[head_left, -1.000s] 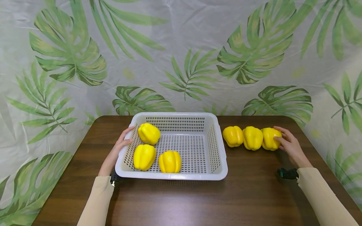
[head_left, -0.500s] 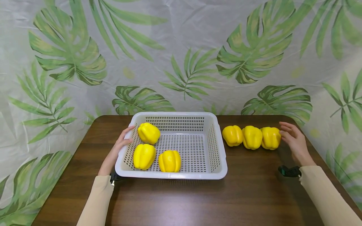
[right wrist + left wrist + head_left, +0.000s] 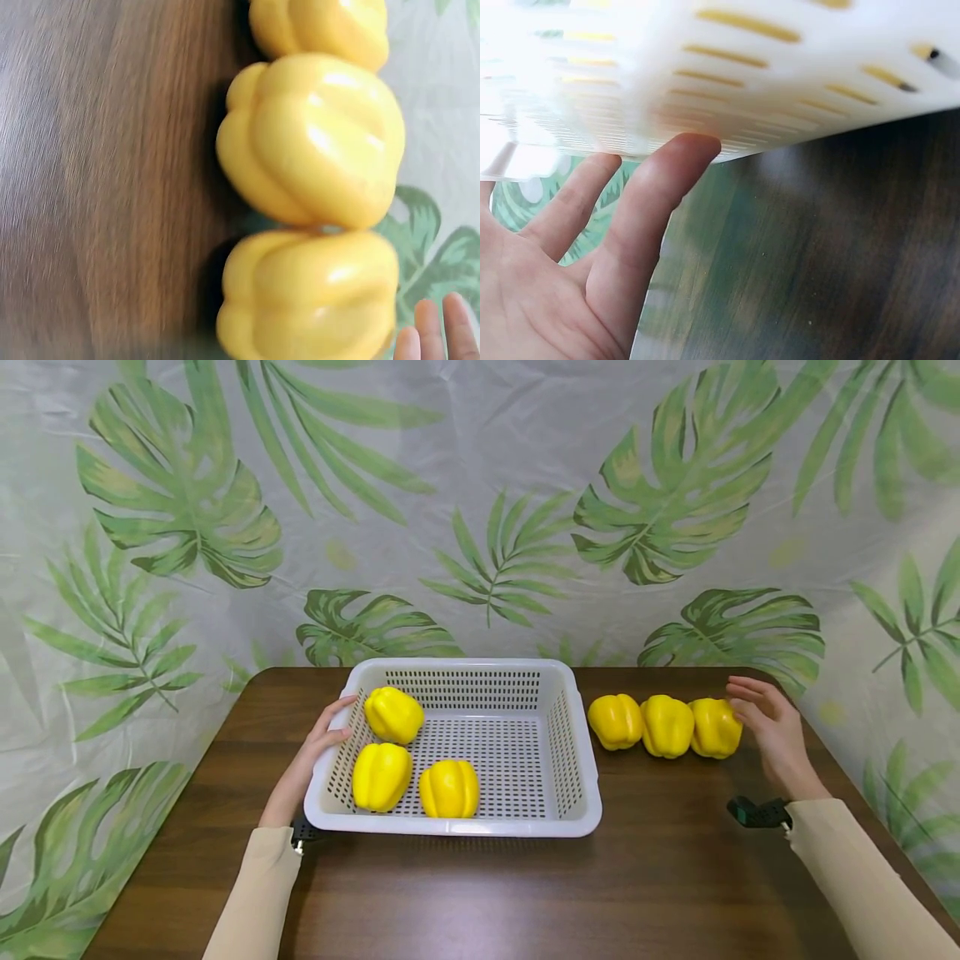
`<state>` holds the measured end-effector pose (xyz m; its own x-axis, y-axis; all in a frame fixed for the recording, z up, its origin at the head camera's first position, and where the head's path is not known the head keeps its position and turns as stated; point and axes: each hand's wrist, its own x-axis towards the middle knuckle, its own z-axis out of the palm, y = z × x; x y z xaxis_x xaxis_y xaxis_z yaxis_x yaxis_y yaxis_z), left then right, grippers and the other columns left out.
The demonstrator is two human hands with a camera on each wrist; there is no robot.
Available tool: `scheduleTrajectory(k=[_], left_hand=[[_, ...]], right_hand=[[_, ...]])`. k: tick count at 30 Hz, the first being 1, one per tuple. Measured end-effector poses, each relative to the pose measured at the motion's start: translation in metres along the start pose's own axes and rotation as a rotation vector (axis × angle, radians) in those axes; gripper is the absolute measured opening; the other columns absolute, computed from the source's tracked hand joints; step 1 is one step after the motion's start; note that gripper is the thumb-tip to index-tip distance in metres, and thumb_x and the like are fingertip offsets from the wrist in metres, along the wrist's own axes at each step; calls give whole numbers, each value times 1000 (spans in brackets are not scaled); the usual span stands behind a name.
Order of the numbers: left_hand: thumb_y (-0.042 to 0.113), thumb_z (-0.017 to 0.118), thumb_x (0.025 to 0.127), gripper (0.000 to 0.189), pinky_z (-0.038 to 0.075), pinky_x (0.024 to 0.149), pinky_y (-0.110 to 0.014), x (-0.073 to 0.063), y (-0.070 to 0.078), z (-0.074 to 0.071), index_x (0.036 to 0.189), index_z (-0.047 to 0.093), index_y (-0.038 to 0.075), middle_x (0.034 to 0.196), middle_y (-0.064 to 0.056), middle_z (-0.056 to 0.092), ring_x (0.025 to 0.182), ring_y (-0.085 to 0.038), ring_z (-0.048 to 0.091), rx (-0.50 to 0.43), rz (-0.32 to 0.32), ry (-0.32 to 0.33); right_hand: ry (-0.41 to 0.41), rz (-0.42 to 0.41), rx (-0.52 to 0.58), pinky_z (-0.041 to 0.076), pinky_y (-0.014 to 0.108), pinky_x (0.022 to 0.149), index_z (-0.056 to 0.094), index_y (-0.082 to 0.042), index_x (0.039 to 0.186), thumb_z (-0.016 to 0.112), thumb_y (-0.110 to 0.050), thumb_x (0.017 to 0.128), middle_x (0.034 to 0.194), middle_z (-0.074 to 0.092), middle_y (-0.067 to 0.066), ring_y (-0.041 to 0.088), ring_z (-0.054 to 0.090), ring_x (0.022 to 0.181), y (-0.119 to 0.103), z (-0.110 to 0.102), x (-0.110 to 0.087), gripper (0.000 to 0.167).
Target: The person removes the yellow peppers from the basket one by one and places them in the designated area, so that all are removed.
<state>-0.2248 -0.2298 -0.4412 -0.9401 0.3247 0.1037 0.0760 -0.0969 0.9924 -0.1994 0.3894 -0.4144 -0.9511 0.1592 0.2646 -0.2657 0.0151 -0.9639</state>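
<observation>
Leaf-print fabric (image 3: 495,460) hangs behind our wood-grain table (image 3: 480,893). Our left hand (image 3: 316,750), unclenched, touches the white perforated basket (image 3: 450,827) at its nine o'clock; three yellow bell peppers (image 3: 382,777) sit inside, and a row of three more peppers (image 3: 667,727) lies toward three o'clock. Our right hand (image 3: 778,739), loosely parted and holding nothing, is just beside the end pepper (image 3: 715,731), likely light, firm and slick, best cupped around its sides.

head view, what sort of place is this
Probably a staged tabletop setup indoors, though the pictures can't confirm it: a creased leaf-print sheet forms the background behind a brown wood-grain table bearing a pale plastic basket.
</observation>
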Motion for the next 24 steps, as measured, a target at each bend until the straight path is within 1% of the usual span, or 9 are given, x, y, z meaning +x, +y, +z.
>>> scheduleTrajectory(k=[3,9,18,24], left_hand=[[8,33,99,50,50,84,-30,-1,1,0,142,35,31,152,-26,12,120,-35,40,11,-10,3],[9,33,99,49,50,84,-30,-1,0,0,144,33,29,152,-25,13,120,-37,39,25,-21,7],[7,32,99,50,48,87,-29,0,0,1,147,28,21,153,-21,13,127,-41,31,-13,-27,8],[10,33,100,49,49,86,-30,0,0,1,147,29,24,153,-22,14,125,-42,33,3,-35,9]], right_hand=[[-28,1,11,42,12,81,55,-5,130,53,0,96,113,60,-4,6,57,101,0,8,0,35],[-129,-20,43,45,15,84,51,-1,133,51,-1,97,117,59,1,8,61,102,-4,27,-2,36],[-231,-5,11,47,17,85,52,-5,131,51,-8,99,120,59,4,11,61,103,-14,61,-5,33],[-286,18,15,47,19,86,48,-2,133,50,-8,99,120,58,5,13,60,104,-21,81,-6,35]])
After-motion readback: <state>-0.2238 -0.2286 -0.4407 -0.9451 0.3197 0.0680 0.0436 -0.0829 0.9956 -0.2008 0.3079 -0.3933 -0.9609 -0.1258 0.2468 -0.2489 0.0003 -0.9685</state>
